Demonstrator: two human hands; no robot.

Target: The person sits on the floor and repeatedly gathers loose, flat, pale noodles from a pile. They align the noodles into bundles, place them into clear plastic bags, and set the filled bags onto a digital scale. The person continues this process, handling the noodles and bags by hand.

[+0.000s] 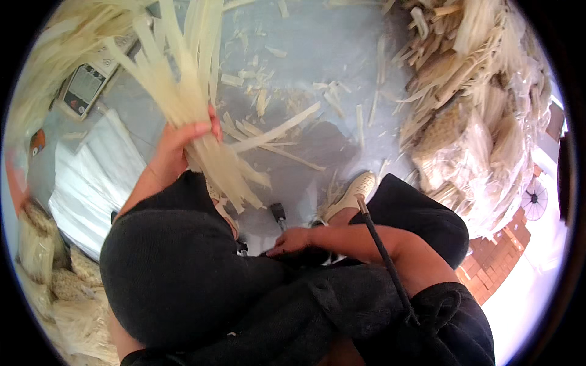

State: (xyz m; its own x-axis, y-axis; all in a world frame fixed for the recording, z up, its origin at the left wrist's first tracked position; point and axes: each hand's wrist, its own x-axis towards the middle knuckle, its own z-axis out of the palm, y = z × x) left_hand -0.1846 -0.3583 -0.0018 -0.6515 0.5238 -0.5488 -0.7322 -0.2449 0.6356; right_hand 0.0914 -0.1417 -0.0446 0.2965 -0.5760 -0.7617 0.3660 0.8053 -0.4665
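Observation:
My left hand [190, 135] grips a bundle of pale, flat dried strips [183, 98] near its lower end. The strips fan out towards the top of the view, and their shorter ends hang above the floor in front of my left knee. Low between my thighs, my right hand [293, 241] has its fingers bent, close to the front of the seat; whether it holds anything is hidden. A black caster on a metal leg [278, 212] shows just beyond it. Loose strips and scraps [274, 137] lie on the grey floor before me.
A large heap of dried strips in clear plastic [476, 128] rises on the right. At upper left stands a digital scale [84, 89] beneath more strips. White plastic sheeting [96, 169] lies left of my leg. A dark drawstring [384, 256] crosses my right forearm.

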